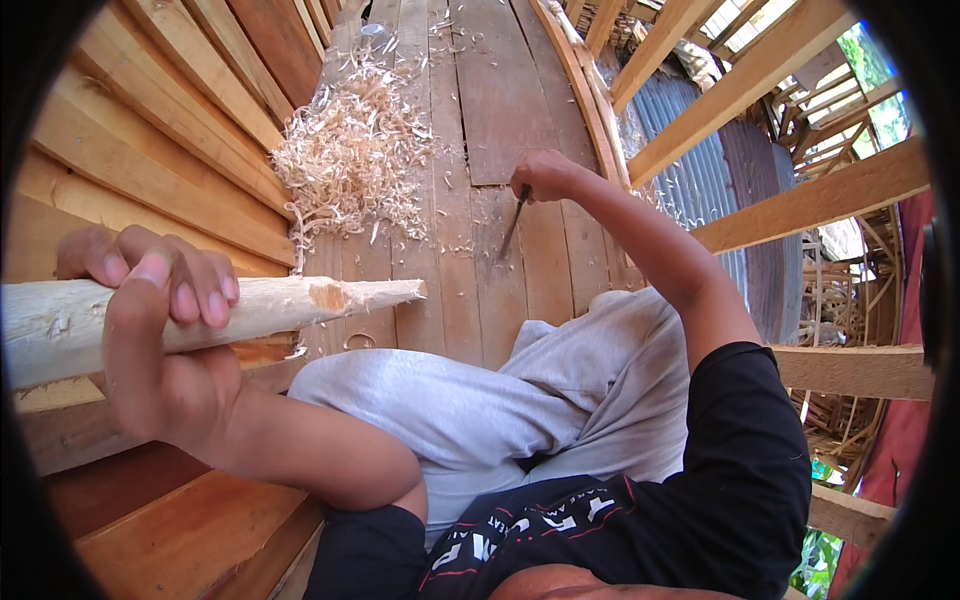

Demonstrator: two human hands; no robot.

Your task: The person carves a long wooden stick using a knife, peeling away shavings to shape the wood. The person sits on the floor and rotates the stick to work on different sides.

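Note:
My left hand (pixel 165 320) is wrapped round a pale, peeled wooden pole (pixel 270 305) that comes in from the left edge. The pole narrows to a roughly cut tip on the right, with a darker patch of wood just before it. Farther off and to the right, my right hand (pixel 545 176) is closed in a fist on the handle of a knife (pixel 514 225). Its dark, narrow blade points down toward the floorboards, well apart from the pole. The fist hides most of the handle.
Curled wood shavings (pixel 360 150) lie heaped on the plank floor (pixel 500 110), against a slatted wooden wall (pixel 170 110) on the left. Wooden rails (pixel 820 205) and corrugated metal sheets (pixel 690 140) line the right side. My legs in grey trousers (pixel 450 400) are folded below the pole.

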